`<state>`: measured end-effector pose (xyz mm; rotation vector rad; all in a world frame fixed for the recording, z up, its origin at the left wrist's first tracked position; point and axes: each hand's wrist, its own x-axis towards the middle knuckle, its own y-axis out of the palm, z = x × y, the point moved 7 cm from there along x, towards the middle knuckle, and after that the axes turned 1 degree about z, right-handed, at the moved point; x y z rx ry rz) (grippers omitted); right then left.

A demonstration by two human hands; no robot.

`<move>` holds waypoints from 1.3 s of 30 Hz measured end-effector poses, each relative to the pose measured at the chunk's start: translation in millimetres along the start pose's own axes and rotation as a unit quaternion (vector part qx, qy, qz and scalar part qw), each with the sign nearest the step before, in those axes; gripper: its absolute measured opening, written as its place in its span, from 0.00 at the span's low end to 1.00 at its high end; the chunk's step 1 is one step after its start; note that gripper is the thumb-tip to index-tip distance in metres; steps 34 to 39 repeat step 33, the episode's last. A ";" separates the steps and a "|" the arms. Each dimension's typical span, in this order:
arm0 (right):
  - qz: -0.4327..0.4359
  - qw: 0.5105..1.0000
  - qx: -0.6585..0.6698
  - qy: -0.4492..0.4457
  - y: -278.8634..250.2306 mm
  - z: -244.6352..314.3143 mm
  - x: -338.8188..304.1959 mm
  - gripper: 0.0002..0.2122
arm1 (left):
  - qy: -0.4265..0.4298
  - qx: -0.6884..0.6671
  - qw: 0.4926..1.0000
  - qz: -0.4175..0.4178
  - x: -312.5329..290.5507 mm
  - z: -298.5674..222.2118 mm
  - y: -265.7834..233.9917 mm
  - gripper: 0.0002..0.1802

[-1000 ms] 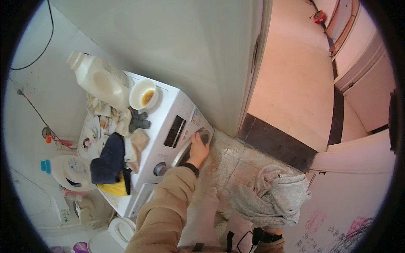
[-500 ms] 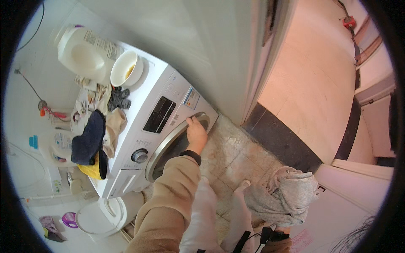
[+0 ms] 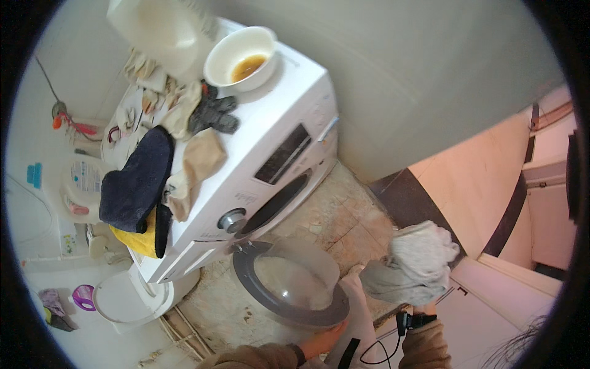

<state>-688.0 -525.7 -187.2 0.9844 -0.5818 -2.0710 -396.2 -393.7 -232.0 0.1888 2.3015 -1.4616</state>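
The white front-loading washing machine (image 3: 301, 92) has its round glass door (image 3: 289, 280) swung wide toward me. My left hand (image 3: 327, 340) is at the near rim of that door, its fingers closed over the edge and partly hidden by it. On the right, a bunched light-grey knit garment (image 3: 409, 261) hangs from my right hand (image 3: 426, 309); the cloth covers most of the fingers. Behind the door, the dark drum opening (image 3: 273, 206) shows only at a slant, so the inside cannot be made out.
On the machine top are a white bowl (image 3: 243, 58) with brown liquid, a large pale jug (image 3: 166, 37), grey gloves (image 3: 212, 114), a beige sock (image 3: 203, 154) and a navy cloth (image 3: 138, 184). A toilet (image 3: 132, 298) stands left; a doorway (image 3: 485, 172) opens right.
The washing machine door has gone from closed to wide open, drawn toward me by my left hand. My view has shifted closer to the machine top. The garment stays in my right hand.
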 end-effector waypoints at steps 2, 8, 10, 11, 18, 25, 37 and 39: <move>0.054 0.998 -0.003 0.029 45.3 -33.5 31.3 0.24 | -0.114 -0.449 0.885 -0.046 -27.3 5.3 7.5 0.33; 0.080 0.985 -0.059 0.144 176.7 -239.2 118.4 0.17 | -0.162 -0.565 0.801 -0.113 -49.0 28.5 -12.0 0.34; 0.124 0.973 -0.125 0.148 223.1 -301.3 140.8 0.18 | -0.145 -0.562 0.804 -0.128 -43.9 34.2 -27.5 0.34; 0.142 0.960 -0.182 0.161 241.7 -327.2 151.6 0.18 | -0.137 -0.563 0.804 -0.133 -41.8 35.4 -34.4 0.34; 0.463 0.464 -0.749 0.097 238.9 -333.6 171.1 0.21 | -0.136 -0.468 0.848 -0.210 -15.9 56.8 -69.0 0.35; 0.222 0.729 -0.525 0.378 79.5 -169.6 163.4 0.30 | -0.220 -0.419 0.872 -0.123 30.6 58.6 -85.1 0.34; 0.173 0.752 -0.553 0.314 75.8 -288.1 239.0 0.38 | -0.241 -0.585 0.773 0.050 49.5 48.7 -2.9 0.49; 0.173 0.752 -0.553 0.314 75.8 -288.1 239.0 0.38 | -0.241 -0.585 0.773 0.050 49.5 48.7 -2.9 0.49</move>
